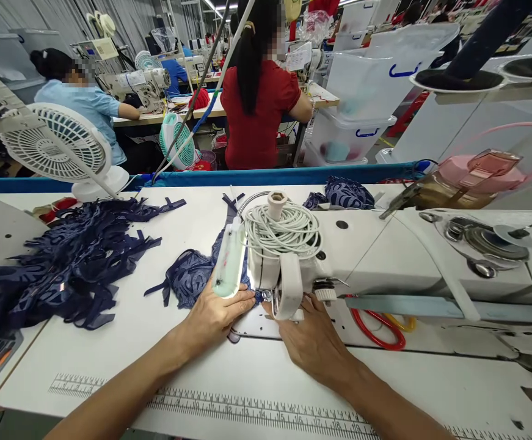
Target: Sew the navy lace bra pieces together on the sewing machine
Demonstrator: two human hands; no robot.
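Observation:
A white sewing machine [288, 275] stands in front of me, its lit needle area partly hidden behind the head. Navy lace bra [190, 278] lies to the left of the needle, with one edge running in at the presser foot. My left hand [220, 311] holds that edge down by the foot, fingers together and thumb tucked near. Just right of the needle is my right hand [311, 336], close against the machine bed; the machine head covers its fingertips, so what they touch is hidden.
A heap of navy lace pieces [73, 263] lies at left. More navy lace [346, 192] sits behind the machine. Red-handled scissors [380, 330] rest at right. A ruler strip [229, 409] runs along the front edge. A white fan [59, 143] and two co-workers are beyond.

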